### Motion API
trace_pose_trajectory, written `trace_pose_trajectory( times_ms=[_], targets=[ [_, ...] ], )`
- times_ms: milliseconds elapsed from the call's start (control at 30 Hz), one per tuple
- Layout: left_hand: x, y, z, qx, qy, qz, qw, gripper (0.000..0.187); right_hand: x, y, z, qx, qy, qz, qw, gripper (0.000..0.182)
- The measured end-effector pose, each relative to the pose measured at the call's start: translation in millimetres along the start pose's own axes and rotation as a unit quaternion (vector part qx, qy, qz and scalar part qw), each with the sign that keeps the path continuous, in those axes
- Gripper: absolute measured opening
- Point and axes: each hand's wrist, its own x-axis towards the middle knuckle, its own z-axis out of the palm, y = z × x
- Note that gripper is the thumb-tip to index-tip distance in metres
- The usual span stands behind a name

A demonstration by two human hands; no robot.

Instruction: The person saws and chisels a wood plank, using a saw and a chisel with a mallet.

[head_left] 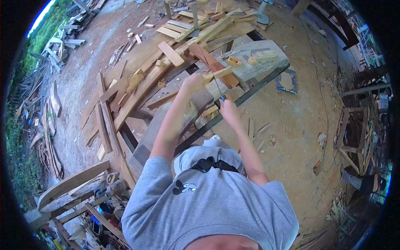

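Wood block (217,74), at twelve o'clock on the workbench (266,58), gripped by the left hand (192,81) while the right hand (227,107) clasps a blue-handled saw (218,88); cutting appears underway, and steady strokes seem needed.

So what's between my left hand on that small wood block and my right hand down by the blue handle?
In the head view, a thin dark blade spans the gap from the right hand up to the small wood block under the left hand.
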Motion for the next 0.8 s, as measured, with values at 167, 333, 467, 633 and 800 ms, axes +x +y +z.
trace_pose_trajectory(
  times_ms=[167, 333, 467, 633, 800],
  targets=[
    [-6.8, 10.2, -4.0, 0.016, 0.003, -0.070, 0.997, 0.031, -73.8, 21.1, -21.1, 0.059, -0.027, 0.011, 0.998, 0.036],
    [-28.1, 6.2, 20.3, 0.038, 0.088, -0.003, 0.995, 0.051, -85.9, 31.3, -11.5, 0.025, -0.025, 0.021, 0.999, 0.036],
    [-27.9, -9.1, 28.5, 0.084, 0.071, 0.006, 0.994, 0.063, -85.4, 40.4, -2.8, 0.033, -0.047, 0.050, 0.997, 0.038],
    [-35.2, 2.6, 21.6, 0.066, 0.072, 0.000, 0.995, 0.062, -88.7, 43.9, 8.7, 0.052, -0.037, 0.048, 0.997, 0.037],
    [-40.6, 3.2, 26.7, 0.059, 0.129, 0.028, 0.990, 0.059, -53.7, 20.6, 2.4, 0.034, -0.035, 0.013, 0.999, 0.036]
  ],
)
